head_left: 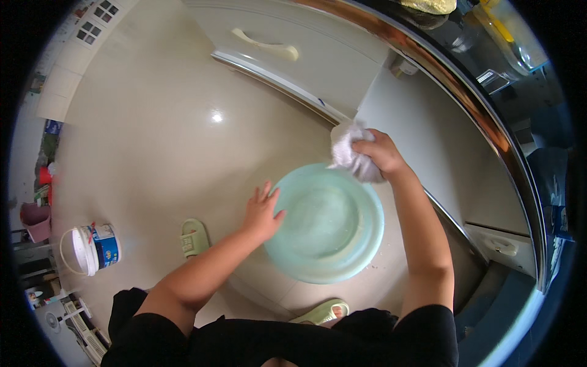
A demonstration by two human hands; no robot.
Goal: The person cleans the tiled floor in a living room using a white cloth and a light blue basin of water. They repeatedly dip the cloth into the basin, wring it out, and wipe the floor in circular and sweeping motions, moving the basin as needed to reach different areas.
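Observation:
My right hand (382, 153) is closed round a bunched white cloth (353, 148), held at the far right of a pale green, round plastic basin (324, 214). The cloth is slightly blurred. On the basin's left side, my left hand (263, 214) is open, fingers spread, with its fingertips and thumb at the rim; whether it presses on the rim I cannot tell. The basin has a ringed round centre and sits low in front of me, between my two forearms.
Ahead is a white drawer front (287, 49) with a curved handle. A dark counter edge (465, 79) curves along the right, above an open cabinet space (428, 134). Green slippers (195, 237) are on my feet. A white bucket (92, 249) stands on the tiled floor at left.

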